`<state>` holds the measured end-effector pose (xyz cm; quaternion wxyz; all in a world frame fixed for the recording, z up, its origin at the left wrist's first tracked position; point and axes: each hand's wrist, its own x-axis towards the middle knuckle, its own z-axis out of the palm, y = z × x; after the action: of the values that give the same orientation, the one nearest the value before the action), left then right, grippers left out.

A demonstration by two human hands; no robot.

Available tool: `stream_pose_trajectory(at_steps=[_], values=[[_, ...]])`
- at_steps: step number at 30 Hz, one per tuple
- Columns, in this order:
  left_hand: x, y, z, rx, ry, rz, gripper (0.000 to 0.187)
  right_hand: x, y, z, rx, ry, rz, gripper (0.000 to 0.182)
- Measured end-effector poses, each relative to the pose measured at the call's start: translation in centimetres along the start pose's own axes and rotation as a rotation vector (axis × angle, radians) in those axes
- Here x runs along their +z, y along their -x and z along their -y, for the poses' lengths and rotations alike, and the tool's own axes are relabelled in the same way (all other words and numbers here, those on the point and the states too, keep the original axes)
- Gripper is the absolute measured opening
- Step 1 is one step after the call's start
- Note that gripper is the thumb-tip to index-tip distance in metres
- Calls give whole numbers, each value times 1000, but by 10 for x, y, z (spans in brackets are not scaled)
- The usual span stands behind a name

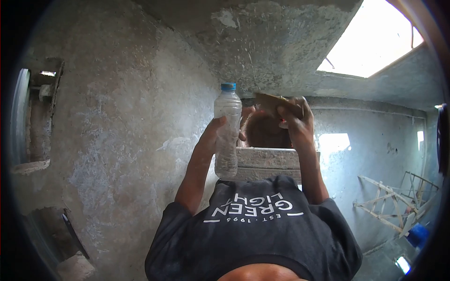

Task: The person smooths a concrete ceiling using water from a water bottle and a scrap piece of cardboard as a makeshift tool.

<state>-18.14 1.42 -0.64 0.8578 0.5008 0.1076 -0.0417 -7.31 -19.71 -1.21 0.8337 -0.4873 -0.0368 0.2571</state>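
Note:
A clear plastic bottle (228, 136) with a blue cap stands upright in my left hand (219, 129). The thumb lies across its front, and the fingers reach round behind it. My right hand (296, 119) grips a flat brown piece (272, 102) by its right end, its left end tilted up near the bottle. What the piece is made of, I cannot tell. Behind and below my hands is a round brown container (267, 130), partly covered by the flat piece and my right hand.
Below the container runs a grey ledge (267, 159). A rough plastered wall (112, 117) fills the left side. At the right are a frame of pale bars (393, 206) and a blue object (417, 235). A bright opening (375, 40) is at the upper right.

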Motion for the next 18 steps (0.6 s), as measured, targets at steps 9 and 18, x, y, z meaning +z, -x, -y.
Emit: stream_pose_trajectory(at_steps=[9, 18], values=[[-9, -4, 22, 12, 392, 174, 91, -2, 4, -1, -910, 1001, 465, 28], [-2, -4, 5, 4, 223, 162, 101, 12, 22, -1, -232, 79, 331, 41]])
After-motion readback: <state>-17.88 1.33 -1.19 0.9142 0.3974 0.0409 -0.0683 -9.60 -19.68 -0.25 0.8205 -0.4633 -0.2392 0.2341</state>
